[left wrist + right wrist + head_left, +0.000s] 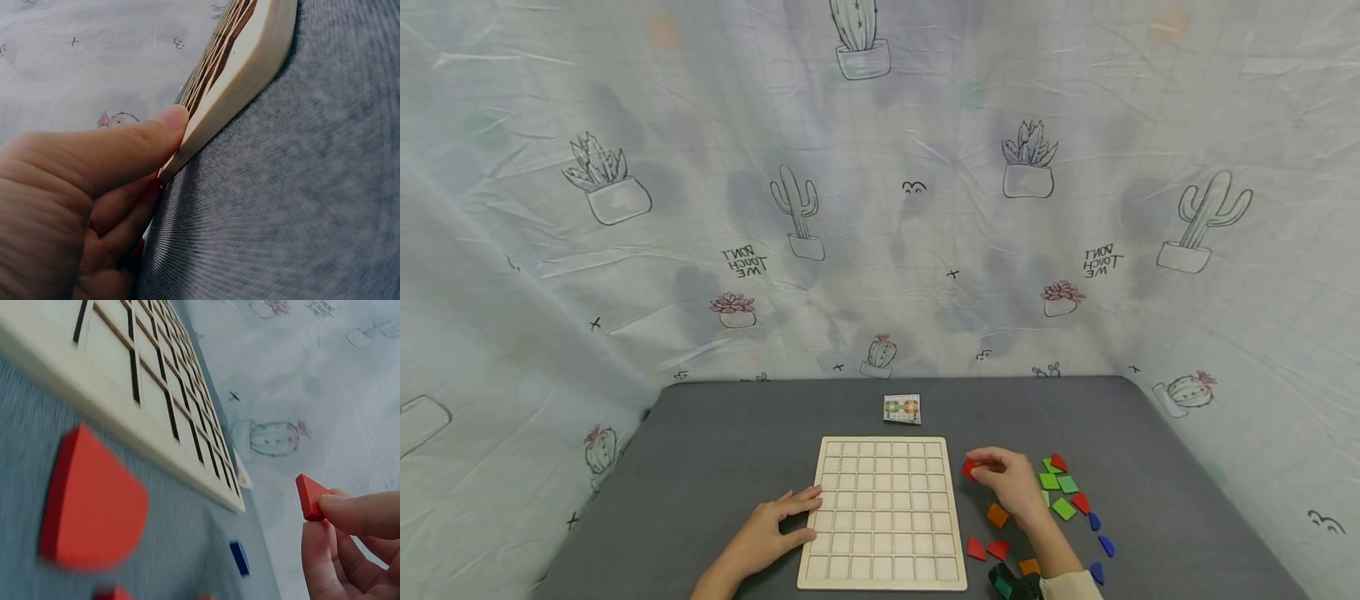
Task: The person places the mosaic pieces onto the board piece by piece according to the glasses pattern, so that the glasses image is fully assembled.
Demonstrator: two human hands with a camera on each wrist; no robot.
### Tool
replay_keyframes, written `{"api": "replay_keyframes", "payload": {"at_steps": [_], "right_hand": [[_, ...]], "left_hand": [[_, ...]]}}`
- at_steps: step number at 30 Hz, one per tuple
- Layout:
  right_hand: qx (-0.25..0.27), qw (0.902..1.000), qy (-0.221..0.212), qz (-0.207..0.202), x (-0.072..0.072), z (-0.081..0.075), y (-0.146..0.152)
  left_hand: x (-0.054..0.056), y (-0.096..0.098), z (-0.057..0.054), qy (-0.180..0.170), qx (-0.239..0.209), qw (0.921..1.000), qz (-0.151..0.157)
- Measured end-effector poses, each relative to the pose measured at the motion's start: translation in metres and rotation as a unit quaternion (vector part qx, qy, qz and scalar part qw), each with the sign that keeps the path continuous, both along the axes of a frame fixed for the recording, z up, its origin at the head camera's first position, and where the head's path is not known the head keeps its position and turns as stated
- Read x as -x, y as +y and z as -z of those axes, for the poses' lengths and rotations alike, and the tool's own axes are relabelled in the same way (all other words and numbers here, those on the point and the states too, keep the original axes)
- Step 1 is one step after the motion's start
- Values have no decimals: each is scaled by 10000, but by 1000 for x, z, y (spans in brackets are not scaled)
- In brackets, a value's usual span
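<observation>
A pale wooden grid board (880, 581) lies on the grey table, its square cells bare. My left hand (772, 529) rests at the board's left edge, fingers stretched and apart, with the thumb (153, 140) against the rim. To the right of the board my right hand (1011, 483) pinches a small flat red piece (312, 497) between thumb and fingers, above the table. A small blue piece (239, 557) lies close by, beyond the board's right side. Nearer the wrist camera is a red piece with one rounded side (94, 506).
Right of my right hand lie several green pieces (1063, 508), red ones (1080, 502) and blue ones (1107, 546). Orange pieces (997, 515) are scattered nearer the board. A small printed pattern card (902, 409) lies behind the board. A patterned curtain (910, 250) surrounds the table.
</observation>
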State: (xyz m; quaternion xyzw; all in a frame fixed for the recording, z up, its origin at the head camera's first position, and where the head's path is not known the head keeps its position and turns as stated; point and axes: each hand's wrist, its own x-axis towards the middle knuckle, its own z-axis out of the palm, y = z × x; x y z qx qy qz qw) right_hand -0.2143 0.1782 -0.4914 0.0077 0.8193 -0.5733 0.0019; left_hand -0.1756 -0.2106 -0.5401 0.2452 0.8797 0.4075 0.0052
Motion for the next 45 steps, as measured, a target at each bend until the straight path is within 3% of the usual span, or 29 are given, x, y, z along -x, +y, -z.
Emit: {"api": "replay_keyframes", "payload": {"at_steps": [9, 17, 28, 45], "right_hand": [[119, 9992, 78, -363, 10, 3, -24], [212, 9992, -81, -330, 24, 7, -35], [-844, 9958, 26, -364, 36, 14, -42], [-1407, 9883, 166, -560, 43, 21, -47]], "left_hand": [[0, 1, 0, 29, 7, 10000, -16], [-1, 1, -3, -29, -41, 10000, 26], [0, 0, 1, 63, 8, 10000, -47], [1, -1, 0, -211, -59, 9998, -40]]}}
